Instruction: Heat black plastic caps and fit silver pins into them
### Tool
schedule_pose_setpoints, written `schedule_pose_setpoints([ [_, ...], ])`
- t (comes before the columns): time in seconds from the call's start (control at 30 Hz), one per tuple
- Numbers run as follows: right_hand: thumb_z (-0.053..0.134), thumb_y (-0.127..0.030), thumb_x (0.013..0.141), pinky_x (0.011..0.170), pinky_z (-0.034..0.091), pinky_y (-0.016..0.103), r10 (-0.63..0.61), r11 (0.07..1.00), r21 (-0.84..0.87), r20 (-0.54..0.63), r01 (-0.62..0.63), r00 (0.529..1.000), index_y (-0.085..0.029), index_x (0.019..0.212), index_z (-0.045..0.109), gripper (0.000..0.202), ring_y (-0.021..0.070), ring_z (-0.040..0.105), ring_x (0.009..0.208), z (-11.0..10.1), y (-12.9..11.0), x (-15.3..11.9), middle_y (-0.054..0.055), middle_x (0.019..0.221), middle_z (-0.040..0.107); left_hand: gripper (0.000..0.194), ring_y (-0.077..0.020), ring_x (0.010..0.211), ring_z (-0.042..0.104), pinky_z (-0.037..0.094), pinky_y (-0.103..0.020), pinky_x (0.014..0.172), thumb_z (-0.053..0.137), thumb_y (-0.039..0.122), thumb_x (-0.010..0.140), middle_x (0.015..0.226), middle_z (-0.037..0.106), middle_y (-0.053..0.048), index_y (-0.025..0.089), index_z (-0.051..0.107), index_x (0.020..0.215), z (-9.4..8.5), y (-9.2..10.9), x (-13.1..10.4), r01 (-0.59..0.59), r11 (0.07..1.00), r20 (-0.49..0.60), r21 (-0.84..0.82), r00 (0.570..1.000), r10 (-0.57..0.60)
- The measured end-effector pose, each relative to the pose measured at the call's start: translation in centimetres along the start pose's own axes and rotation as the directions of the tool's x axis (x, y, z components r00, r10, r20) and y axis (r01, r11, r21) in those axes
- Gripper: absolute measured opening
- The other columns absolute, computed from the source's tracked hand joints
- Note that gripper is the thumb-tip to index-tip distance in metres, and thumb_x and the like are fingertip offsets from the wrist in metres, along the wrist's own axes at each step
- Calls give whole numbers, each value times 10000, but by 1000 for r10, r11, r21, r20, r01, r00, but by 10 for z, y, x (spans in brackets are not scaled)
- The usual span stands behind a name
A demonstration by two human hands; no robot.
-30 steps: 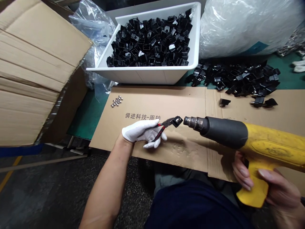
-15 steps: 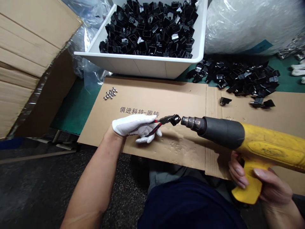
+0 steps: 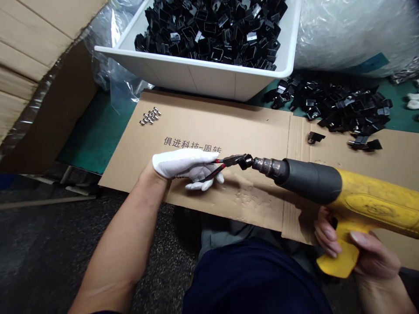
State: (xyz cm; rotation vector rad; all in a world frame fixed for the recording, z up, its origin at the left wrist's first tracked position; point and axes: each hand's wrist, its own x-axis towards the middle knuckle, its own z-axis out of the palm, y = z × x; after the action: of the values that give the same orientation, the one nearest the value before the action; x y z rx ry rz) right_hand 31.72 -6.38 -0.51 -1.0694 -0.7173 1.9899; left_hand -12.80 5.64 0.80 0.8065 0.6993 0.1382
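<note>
In a white glove, my left hand (image 3: 188,168) is closed around red-and-black pliers (image 3: 218,169). Their jaws grip a small black plastic part (image 3: 245,162) above the cardboard sheet. My right hand (image 3: 363,253), bare, is wrapped around the handle of a yellow heat gun (image 3: 376,205) with a dark front sleeve. Its stepped metal nozzle (image 3: 269,167) points left, its tip right beside the black part; whether the two touch I cannot tell. A small group of shiny metal cylinders (image 3: 150,116) lies on the cardboard, up and left of my left hand.
A white bin (image 3: 209,65) full of black parts stands at the back. More black parts (image 3: 347,104) are heaped right of it, a few loose on the cardboard sheet (image 3: 131,161). Clear plastic wrapping (image 3: 353,35) fills the back right. A cardboard box (image 3: 39,52) stands at left.
The black part in the pliers has turned slightly at the nozzle tip. Both hands keep their grips. The whole view has shifted a little.
</note>
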Motion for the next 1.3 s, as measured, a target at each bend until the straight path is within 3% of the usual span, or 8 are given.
schedule_pose_setpoints([
  [0.87,742,-468,796,452,429,304,37,999,-3,-43,-37,998,-229,1110,710,396,156,514,510,8,-6,1,31,757,575,607,-158,464,588,497,-267,452,451,589,1018,718,733,-141,71,756,1101,5,5,-1,47,998,-10,-35,999,-47],
  [1.13,672,-440,855,461,453,327,10,1000,-23,66,-8,998,-231,1180,687,386,177,535,523,-10,-1,1,47,788,579,597,-150,431,556,502,-266,455,394,560,1047,637,705,-112,81,750,1045,6,6,-2,39,999,29,-38,999,-38],
  [1.3,681,-438,836,462,447,333,26,999,-20,37,-25,999,-230,1159,692,384,180,533,520,-5,-3,1,51,777,584,600,-164,428,553,516,-295,465,435,596,1018,618,687,-110,92,760,1021,6,6,-1,51,998,6,-39,999,-51],
])
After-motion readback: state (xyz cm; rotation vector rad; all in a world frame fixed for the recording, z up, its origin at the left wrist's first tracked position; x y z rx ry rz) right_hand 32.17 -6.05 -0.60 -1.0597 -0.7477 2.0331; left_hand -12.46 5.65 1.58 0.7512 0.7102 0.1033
